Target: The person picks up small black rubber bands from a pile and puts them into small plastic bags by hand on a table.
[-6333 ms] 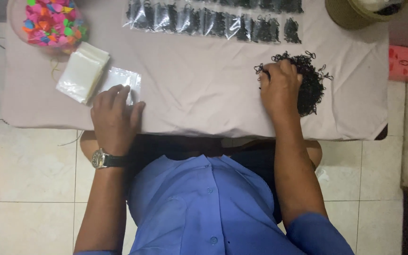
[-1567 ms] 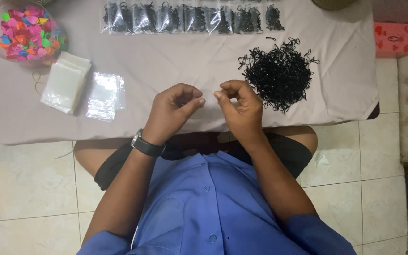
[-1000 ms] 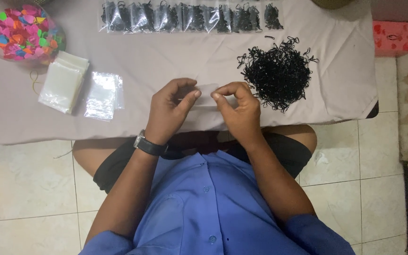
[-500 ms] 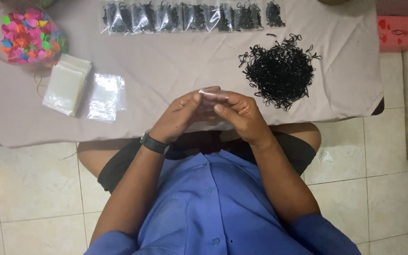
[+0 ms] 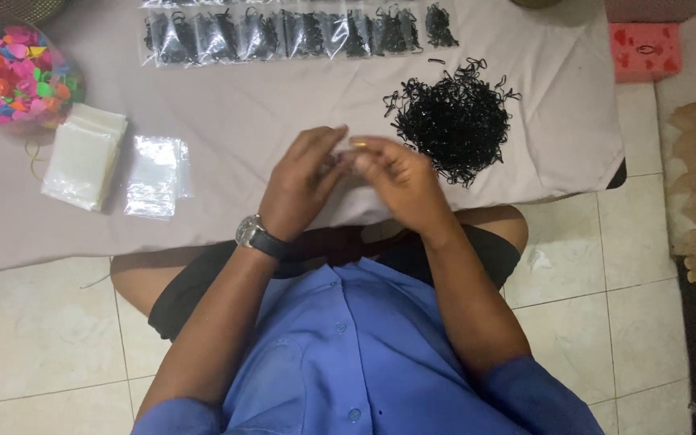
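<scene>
- Here, seen from above, the left hand (image 5: pixel 300 181) and right hand (image 5: pixel 400 179) meet fingertip to fingertip over the near edge of a low table (image 5: pixel 267 97) draped in pale cloth.
- Both hands are pinched on a small clear plastic bag (image 5: pixel 340 153) between them; it is mostly hidden by the fingers, so I cannot tell what is inside.
- The left wrist wears a dark wristwatch (image 5: pixel 258 236).
- Just beyond the right hand lies a loose heap of small black elastic bands (image 5: pixel 454 119), close enough to pick from easily.
- Left of the hands, apart from them, lie a small pile of empty clear bags (image 5: pixel 155 173) and, beside it, a thicker white stack of bags (image 5: pixel 84 155).
- Along the far edge runs a row of filled bags (image 5: pixel 283 34), each holding black bands, laid side by side out of the working space.
- At the far left corner sits a clear bag of bright multicoloured pieces (image 5: pixel 11 76).
</scene>
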